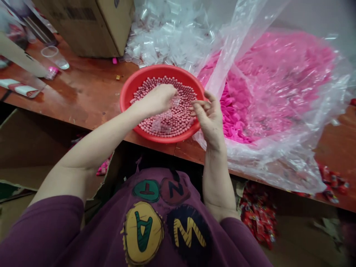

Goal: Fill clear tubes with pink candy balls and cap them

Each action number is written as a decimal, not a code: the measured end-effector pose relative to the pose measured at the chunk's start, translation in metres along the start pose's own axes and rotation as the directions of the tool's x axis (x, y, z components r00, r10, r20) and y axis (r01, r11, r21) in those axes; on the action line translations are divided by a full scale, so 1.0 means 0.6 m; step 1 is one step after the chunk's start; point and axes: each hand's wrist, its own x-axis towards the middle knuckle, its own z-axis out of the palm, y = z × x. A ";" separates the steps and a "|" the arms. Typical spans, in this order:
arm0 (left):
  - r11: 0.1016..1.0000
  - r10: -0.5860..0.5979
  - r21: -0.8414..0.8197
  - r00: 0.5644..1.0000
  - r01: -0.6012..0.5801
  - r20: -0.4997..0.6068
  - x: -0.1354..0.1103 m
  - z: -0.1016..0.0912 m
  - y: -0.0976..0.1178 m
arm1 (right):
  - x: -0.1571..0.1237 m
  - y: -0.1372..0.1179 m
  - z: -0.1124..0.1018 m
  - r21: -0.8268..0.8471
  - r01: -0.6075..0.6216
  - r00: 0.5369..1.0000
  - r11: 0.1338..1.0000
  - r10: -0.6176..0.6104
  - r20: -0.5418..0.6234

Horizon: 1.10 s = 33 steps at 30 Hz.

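looking down on brown table (91, 89), spread across middle of frame. at centre, red bowl (164, 139), well filled with small pink balls (183, 124). among balls, toward lower side of bowl, some clear plastic (161, 127).

over bowl, in from lower left, left hand (164, 97): back of hand up, fingers curled down toward balls, more clear plastic just beside fingertips. cannot tell gripped from merely near.

at right rim of bowl, up from lower right, right hand (210, 116): fingers bent inward over rim, thumb close to fingertips. cannot tell pinch from loose curl.

right of bowl, out to upper right of frame, large clear bag (294, 167), holding heap of bright pink pieces (236, 115). behind bowl, upper centre, pile of clear containers (169, 33).

upper left, cardboard box (91, 27); farther left, clear cup (54, 56), near co-worker's arm (25, 59). lower right, below table edge, red packets (258, 215). bottom of frame, purple shirt (111, 230) with big letters in coloured patches.
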 end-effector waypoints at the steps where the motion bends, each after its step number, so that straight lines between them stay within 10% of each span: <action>1: 0.997 -0.040 0.066 0.999 0.039 0.007 0.017 0.003 -0.008 | -0.006 -0.002 -0.013 -0.012 0.024 0.997 1.000 -0.025 -0.077; 11: 0.925 -0.100 0.378 0.936 -0.038 0.338 0.116 0.103 0.039 | -0.090 0.048 -0.251 -0.301 -0.028 0.907 0.953 -0.102 -0.408; 18: 0.971 -0.173 -0.097 0.919 0.220 0.355 0.114 0.108 0.031 | -0.084 0.110 -0.253 -0.700 -0.162 0.968 0.696 -0.027 -0.251; 23: 0.524 -0.211 -0.779 0.938 0.345 0.274 0.053 0.063 0.033 | -0.037 0.100 -0.213 -0.929 -0.173 0.981 0.328 0.146 -0.131; 33: -0.158 -0.379 -0.944 0.865 0.289 0.328 -0.088 0.037 0.076 | 0.006 0.109 -0.192 -0.945 -0.193 0.979 0.263 0.118 -0.167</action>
